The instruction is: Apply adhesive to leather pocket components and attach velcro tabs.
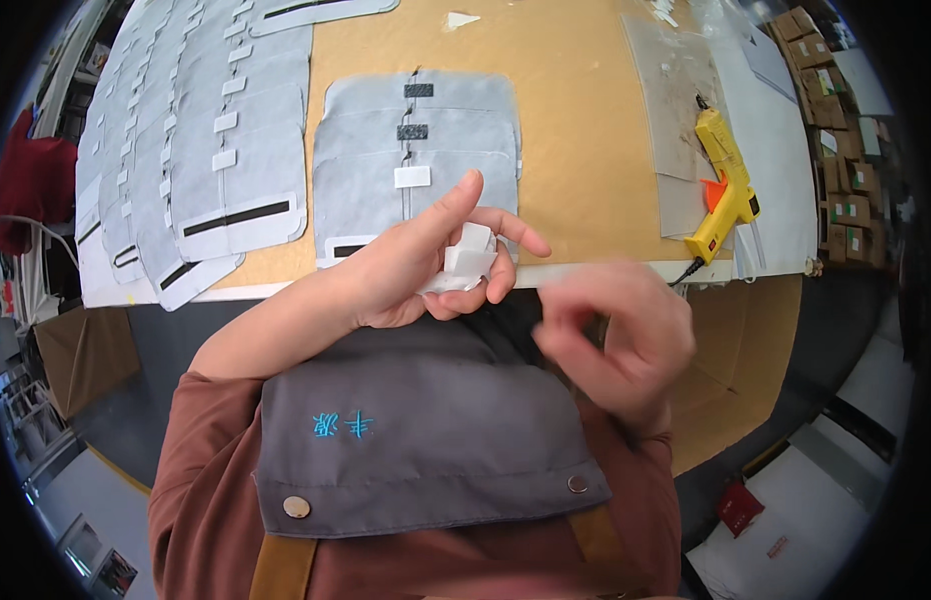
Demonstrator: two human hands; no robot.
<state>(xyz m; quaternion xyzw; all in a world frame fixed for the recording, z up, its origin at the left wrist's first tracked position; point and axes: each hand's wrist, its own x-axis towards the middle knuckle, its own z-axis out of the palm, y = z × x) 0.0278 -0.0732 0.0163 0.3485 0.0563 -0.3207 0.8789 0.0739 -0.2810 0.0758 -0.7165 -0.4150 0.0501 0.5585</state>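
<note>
Left hand (pixel 415 265) grips white strips (pixel 467 262); right hand (pixel 610 335) blurred, grip unclear.

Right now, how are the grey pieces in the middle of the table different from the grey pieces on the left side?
The middle stack of grey pieces is small, only a few pieces, lying straight in front of the person. The left rows of grey pieces hold many more, fanned out in long overlapping lines. Two middle pieces show dark patches and one a white patch; the left ones show only white tabs. Both are the same grey fabric with a black strip near the bottom edge.
</note>
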